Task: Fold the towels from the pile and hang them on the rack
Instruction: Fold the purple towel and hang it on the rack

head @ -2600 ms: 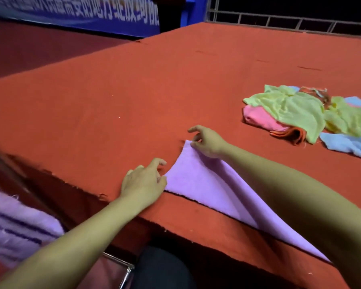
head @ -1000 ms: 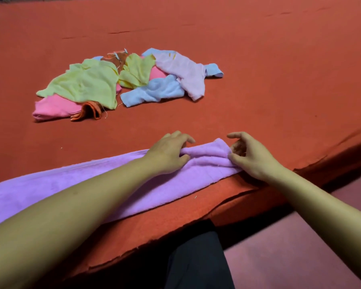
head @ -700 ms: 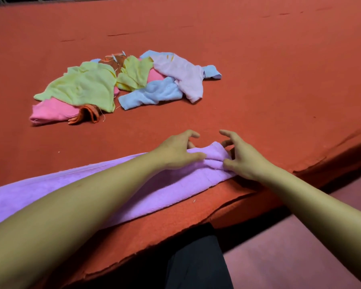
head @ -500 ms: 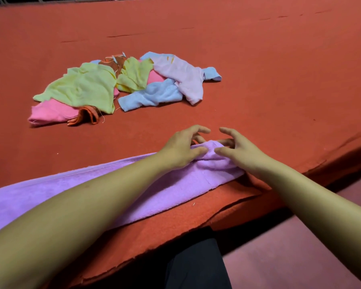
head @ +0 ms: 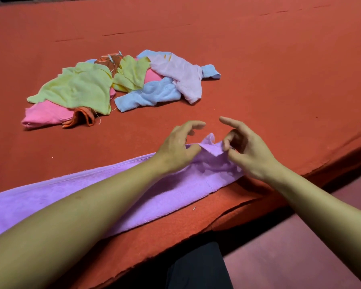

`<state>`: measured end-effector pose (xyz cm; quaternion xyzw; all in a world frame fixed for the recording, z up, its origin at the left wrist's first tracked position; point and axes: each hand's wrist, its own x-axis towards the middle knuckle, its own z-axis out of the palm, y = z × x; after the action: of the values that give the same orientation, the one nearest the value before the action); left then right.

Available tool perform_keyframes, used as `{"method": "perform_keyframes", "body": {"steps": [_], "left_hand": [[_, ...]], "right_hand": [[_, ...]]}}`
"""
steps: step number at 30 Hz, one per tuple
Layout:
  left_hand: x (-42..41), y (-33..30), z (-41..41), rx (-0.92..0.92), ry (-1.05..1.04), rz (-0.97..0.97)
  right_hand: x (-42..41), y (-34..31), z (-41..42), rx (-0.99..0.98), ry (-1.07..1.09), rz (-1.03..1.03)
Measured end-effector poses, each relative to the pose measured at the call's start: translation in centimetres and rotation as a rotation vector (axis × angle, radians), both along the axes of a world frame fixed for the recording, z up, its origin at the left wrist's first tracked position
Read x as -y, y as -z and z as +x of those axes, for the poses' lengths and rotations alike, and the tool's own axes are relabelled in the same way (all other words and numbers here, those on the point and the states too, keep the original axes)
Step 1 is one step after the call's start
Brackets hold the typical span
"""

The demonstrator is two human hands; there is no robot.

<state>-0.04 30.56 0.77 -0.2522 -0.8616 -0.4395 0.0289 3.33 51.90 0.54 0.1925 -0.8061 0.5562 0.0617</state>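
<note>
A long purple towel lies flat along the near edge of the bench, which has a red cover. Both hands are at the right end of the towel. The left hand pinches the towel's corner between its thumb and curled fingers, with the first finger sticking out. The right hand pinches the end of the towel too, just beside the left hand, and its first finger points out as well. Between the two hands a small bit of the towel pokes up off the bench.

Farther back on the bench, well apart from the hands, sits the pile of towels. They are yellow, pink, blue, orange and pale pink, all crumpled and lying over each other.
</note>
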Motion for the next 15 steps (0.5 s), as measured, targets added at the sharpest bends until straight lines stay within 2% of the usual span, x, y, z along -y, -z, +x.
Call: {"method": "perform_keyframes", "body": {"steps": [3, 5, 7, 9, 13, 15], "left_hand": [[-0.4, -0.4, -0.8, 0.144, -0.073, 0.026], [-0.7, -0.6, -1.3, 0.322, 0.001, -0.008], [-0.9, -0.5, -1.4, 0.425, 0.112, -0.083], [-1.2, -0.7, -1.3, 0.421, 0.163, -0.105], [-0.5, -1.0, -2.0, 0.479, 0.185, -0.010], [0.2, -0.5, -2.4, 0.472, 0.205, -0.060]], "right_hand": [[0.0, 0.9, 0.5, -0.072, 0.001, 0.043], [-0.1, 1.1, 0.3, -0.066, 0.009, 0.036], [-0.1, 1.3, 0.1, -0.045, 0.012, 0.043], [-0.2, 1.5, 0.0, -0.017, 0.027, 0.050], [-0.5, 1.7, -0.5, 0.064, 0.084, -0.021], [-0.5, 1.9, -0.7, 0.076, 0.082, -0.010]]}}
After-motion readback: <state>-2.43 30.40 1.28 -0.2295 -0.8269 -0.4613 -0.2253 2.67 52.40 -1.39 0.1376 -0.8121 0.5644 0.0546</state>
